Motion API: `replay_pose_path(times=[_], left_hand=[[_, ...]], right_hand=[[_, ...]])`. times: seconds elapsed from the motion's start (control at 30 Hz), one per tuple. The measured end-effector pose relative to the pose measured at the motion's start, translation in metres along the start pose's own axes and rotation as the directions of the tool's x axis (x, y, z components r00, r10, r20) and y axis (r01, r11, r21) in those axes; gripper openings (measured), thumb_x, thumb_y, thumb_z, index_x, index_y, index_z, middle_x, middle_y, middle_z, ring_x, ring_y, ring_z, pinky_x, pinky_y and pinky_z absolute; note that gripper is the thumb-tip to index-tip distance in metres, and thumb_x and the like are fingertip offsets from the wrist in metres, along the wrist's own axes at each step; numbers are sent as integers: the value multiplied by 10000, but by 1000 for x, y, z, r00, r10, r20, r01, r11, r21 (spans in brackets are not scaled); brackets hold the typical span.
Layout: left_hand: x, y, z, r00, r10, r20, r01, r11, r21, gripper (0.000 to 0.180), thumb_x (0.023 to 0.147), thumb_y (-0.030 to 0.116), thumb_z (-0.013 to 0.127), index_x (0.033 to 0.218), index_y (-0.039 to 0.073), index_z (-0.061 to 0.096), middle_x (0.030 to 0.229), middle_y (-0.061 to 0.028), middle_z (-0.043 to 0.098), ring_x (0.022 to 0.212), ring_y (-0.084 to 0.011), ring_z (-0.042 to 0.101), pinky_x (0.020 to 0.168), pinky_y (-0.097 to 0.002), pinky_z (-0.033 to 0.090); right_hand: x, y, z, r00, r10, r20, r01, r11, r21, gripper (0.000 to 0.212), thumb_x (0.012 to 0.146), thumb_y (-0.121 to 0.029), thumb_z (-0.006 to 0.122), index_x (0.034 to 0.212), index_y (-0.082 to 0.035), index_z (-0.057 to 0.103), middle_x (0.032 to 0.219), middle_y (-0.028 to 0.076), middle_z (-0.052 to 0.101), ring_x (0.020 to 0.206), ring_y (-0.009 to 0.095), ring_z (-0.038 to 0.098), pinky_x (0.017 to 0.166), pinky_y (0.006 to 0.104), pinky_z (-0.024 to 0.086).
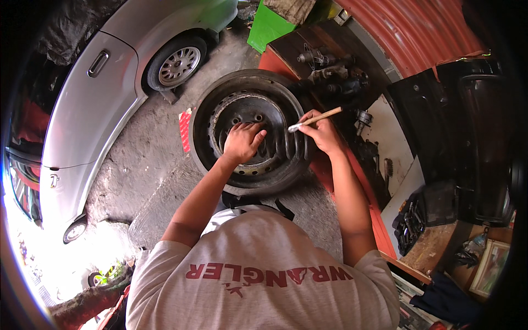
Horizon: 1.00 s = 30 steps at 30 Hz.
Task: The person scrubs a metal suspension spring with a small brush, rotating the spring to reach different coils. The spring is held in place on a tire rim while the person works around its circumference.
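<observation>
A dark coil spring [298,147] lies across a steel wheel with a black tyre [247,80], which rests flat in front of me. My left hand [242,144] is closed over the spring's left part, fingers curled down and partly hidden, thumb to the right. Between the fingers of my right hand [323,135] is a brush with a wooden handle [329,114]. Its pale metal end [294,128] points left and meets the top of the spring's right coils. The bristles are too small to make out.
To the left a silver car [107,104] stands with its wheel [179,66] near the tyre. On the right is a red-edged workbench [360,181] with greasy metal parts [335,74], a wire brush [388,168] and a tool case [410,225]. A green box [269,27] sits behind.
</observation>
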<state>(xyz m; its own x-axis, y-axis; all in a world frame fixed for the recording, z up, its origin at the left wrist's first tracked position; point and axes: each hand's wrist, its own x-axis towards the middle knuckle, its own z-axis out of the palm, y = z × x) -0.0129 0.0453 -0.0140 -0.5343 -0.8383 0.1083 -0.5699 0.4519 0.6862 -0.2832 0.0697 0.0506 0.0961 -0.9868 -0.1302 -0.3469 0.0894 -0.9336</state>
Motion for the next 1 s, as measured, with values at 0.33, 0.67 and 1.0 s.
replay_pose_path(times=[0.33,0.67,1.0], left_hand=[[-1,2,-3,1000,1,-8,-1,1000,-9,474,1022,432,416,1253,67,613,1194,-191,661,1158,-374,583,1052,-475,384],[-1,3,-1,1000,-11,-7,11,1000,-5,489,1025,444,401,1268,74,609,1191,-196,656,1159,-375,579,1030,-464,400],[-1,1,0,1000,-22,7,22,1000,22,494,1028,450,392,1275,81,610,1200,-177,660,1161,-375,579,1026,-468,402]], right_hand=[[-1,-18,4,998,-31,50,36,994,-100,116,847,-80,709,915,-33,627,921,48,640,951,138,608,871,296,458],[3,-32,0,995,-58,85,67,992,-107,141,835,-101,719,912,-27,627,931,51,630,979,135,600,917,318,451],[-3,-30,-2,989,-50,137,74,982,-176,147,838,-83,718,945,-36,629,948,44,651,952,135,621,883,314,472]])
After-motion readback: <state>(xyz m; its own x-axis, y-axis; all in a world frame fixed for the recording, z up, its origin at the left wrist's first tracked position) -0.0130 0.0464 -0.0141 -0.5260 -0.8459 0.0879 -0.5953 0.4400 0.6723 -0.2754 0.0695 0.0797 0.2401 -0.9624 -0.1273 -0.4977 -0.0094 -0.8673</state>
